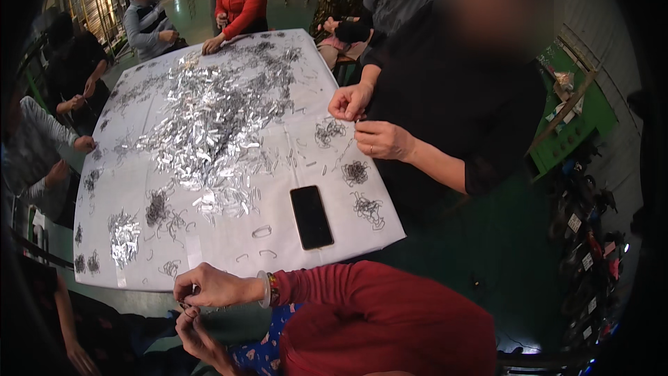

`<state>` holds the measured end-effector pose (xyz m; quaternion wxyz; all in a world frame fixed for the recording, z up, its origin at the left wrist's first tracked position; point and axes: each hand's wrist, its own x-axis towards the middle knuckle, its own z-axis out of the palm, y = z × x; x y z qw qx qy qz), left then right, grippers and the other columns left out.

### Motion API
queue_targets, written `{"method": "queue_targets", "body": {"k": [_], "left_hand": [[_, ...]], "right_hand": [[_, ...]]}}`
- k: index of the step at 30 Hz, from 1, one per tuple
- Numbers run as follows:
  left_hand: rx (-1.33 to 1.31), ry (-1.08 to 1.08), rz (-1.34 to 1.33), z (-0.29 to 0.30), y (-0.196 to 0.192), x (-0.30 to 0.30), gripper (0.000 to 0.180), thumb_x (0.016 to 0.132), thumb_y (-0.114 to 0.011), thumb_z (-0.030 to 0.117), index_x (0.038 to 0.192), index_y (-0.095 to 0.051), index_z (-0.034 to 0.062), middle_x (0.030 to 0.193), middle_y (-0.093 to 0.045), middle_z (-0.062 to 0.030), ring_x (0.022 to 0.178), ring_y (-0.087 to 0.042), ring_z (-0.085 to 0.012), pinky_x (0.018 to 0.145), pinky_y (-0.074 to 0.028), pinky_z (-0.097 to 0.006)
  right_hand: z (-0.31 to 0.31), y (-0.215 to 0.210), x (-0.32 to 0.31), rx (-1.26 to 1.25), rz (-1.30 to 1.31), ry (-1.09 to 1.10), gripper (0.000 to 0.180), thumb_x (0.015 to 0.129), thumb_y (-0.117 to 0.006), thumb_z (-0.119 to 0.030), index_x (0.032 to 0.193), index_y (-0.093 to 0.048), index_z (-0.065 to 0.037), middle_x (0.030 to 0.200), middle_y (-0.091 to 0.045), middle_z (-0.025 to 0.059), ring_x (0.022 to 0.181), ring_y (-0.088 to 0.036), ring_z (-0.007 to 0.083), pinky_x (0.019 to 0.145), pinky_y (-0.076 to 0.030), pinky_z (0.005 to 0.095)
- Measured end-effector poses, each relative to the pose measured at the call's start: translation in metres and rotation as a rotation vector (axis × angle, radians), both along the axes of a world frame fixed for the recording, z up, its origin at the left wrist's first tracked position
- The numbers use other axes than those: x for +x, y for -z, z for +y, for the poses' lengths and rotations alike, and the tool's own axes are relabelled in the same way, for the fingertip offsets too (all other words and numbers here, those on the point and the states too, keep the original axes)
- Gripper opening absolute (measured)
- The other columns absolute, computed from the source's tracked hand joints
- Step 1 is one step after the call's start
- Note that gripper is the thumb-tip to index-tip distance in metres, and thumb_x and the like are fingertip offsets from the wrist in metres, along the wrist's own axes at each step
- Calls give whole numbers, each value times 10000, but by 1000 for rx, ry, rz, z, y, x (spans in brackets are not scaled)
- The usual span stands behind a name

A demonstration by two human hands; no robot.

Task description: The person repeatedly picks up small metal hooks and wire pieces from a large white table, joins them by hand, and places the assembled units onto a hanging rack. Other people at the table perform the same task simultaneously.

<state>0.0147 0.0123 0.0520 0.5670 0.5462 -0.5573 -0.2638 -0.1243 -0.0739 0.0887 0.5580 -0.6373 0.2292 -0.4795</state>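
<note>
My right hand, with a pale bangle at the wrist, is just off the near edge of the white-covered table, its fingers pinched together. Right below it is my left hand, fingers also closed. Between the fingertips is a small dark piece of wire; its exact shape is too small to make out. A small heap of bent wire hooks lies on the cloth nearest my hands. Farther up are a larger heap of dark wire hooks, a pile of shiny metal strips and a few loose hooks.
A large heap of silvery strips covers the table's middle. A black phone lies near the right front. At the right edge a person in black works with both hands over wire heaps. Several others sit around the table.
</note>
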Motion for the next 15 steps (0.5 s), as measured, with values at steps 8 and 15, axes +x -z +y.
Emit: {"method": "queue_targets", "body": {"k": [8, 15], "left_hand": [[-102, -52, -205, 7, -5, 3, 169, 788, -562, -104, 928, -574, -9, 901, -618, -131, 842, -608, -227, 789, -480, -321], [-152, -66, -157, 2, 7, 1, 215, 724, -665, -93, 871, -557, 22, 875, -626, -105, 841, -608, -251, 729, -494, -320]], "right_hand": [[22, 8, 1, 66, 51, 12, 169, 772, -671, -11, 940, -675, 12, 862, -685, 94, 795, -646, 121, 719, -529, 246], [35, 7, 12, 263, -129, 85, 135, 779, -627, 115, 902, -652, 66, 848, -651, 101, 742, -643, 129, 646, -539, 210]]}}
